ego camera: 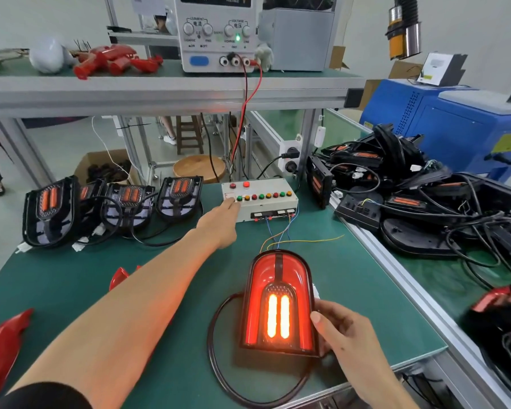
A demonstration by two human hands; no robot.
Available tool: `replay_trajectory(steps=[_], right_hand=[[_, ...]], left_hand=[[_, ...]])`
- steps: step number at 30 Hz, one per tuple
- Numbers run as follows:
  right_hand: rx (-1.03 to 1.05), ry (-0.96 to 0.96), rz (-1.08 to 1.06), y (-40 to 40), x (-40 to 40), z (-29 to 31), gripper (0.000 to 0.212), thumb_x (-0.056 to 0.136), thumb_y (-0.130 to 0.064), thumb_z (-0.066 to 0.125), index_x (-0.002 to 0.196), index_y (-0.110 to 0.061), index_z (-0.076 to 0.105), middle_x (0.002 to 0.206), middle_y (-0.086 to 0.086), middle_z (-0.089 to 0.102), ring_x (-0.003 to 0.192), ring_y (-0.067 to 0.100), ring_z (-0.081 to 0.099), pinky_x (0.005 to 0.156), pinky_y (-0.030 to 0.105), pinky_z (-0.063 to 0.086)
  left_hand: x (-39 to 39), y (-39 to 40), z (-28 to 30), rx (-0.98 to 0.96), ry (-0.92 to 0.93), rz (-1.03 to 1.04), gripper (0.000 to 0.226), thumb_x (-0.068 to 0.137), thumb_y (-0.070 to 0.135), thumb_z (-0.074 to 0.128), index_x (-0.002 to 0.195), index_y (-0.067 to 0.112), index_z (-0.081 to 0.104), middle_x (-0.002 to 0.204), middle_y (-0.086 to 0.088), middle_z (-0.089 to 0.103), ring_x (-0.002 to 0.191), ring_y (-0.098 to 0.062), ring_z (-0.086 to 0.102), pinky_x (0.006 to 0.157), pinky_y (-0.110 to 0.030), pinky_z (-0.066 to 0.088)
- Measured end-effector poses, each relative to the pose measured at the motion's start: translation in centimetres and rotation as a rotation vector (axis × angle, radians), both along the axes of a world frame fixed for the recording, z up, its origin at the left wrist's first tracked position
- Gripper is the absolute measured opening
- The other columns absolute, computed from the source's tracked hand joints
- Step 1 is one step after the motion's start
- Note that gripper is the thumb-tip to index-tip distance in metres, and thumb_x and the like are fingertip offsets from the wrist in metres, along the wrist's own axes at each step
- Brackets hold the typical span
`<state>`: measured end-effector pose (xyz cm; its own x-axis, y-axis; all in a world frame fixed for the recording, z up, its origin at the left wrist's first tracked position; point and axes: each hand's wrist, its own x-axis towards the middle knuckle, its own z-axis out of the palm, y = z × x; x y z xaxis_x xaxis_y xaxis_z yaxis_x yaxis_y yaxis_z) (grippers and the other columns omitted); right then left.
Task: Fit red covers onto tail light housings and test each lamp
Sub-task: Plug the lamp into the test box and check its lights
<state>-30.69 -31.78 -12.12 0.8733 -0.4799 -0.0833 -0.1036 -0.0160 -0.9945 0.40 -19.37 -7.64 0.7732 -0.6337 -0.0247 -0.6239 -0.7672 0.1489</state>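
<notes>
A tail light [279, 302] with its red cover fitted stands tilted on the green mat, its two inner bars and outer band glowing. My right hand [341, 332] grips its right edge, thumb on the front. My left hand [220, 221] reaches to the white test box [260, 199] and a finger presses a button at the left end of its coloured row. Thin wires [281, 234] run from the box to the lamp. Several uncovered black housings [112, 205] stand in a row at the left. Loose red covers [0, 346] lie at the near left.
A power supply [219, 33] sits on the upper shelf with red and black leads down to the box. More red covers [112, 60] lie on that shelf. A heap of black housings and cables [419, 196] fills the right bench beside a blue machine [460, 122].
</notes>
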Motion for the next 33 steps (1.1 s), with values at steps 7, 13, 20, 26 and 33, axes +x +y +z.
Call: replay_trajectory(steps=[7,13,20,26,33], right_hand=[[0.004,0.011,-0.004,-0.1,0.1,-0.3,0.024,0.095,-0.017,0.069,0.106,-0.035,0.078,0.078,0.022,0.072,0.054,0.018,0.059,0.05,0.03,0.053],[0.007,0.011,-0.013,-0.1,0.0,-0.1,0.023,0.094,-0.021,0.069,0.102,-0.041,0.078,0.083,0.017,0.075,0.066,0.023,0.069,0.058,0.037,0.06],[0.005,0.013,0.004,-0.2,0.0,-0.2,0.021,0.095,-0.02,0.068,0.108,-0.034,0.078,0.084,0.015,0.076,0.059,0.019,0.062,0.058,0.029,0.055],[0.037,-0.014,-0.005,-0.2,0.2,-0.2,0.022,0.089,-0.029,0.071,0.108,-0.039,0.077,0.087,0.015,0.076,0.058,0.017,0.061,0.056,0.027,0.053],[0.038,-0.047,0.0,-0.3,0.3,0.1,0.027,0.095,-0.007,0.067,0.1,-0.03,0.081,0.072,0.014,0.073,0.049,0.013,0.057,0.049,0.021,0.049]], left_hand=[[0.6,-0.4,0.2,-0.014,-0.005,-0.003,0.062,0.092,0.0,0.048,0.152,0.008,0.034,0.156,-0.009,0.032,0.13,-0.036,0.051,0.102,-0.051,0.049],[0.9,-0.3,0.4,0.0,0.002,-0.025,0.068,0.09,-0.002,0.049,0.155,0.009,0.032,0.157,-0.008,0.033,0.131,-0.035,0.052,0.103,-0.049,0.049],[0.4,-0.7,0.0,-0.047,-0.058,-0.021,0.054,0.094,0.001,0.048,0.147,0.008,0.044,0.155,-0.009,0.033,0.136,-0.031,0.043,0.107,-0.049,0.047],[0.4,-2.0,0.3,0.031,-0.072,-0.09,0.061,0.099,0.005,0.046,0.158,0.013,0.031,0.169,0.0,0.017,0.151,-0.026,0.027,0.114,-0.049,0.042],[0.2,-2.7,0.8,0.058,-0.055,-0.082,0.072,0.09,-0.001,0.048,0.157,0.017,0.03,0.162,-0.002,0.032,0.139,-0.032,0.047,0.102,-0.052,0.05]])
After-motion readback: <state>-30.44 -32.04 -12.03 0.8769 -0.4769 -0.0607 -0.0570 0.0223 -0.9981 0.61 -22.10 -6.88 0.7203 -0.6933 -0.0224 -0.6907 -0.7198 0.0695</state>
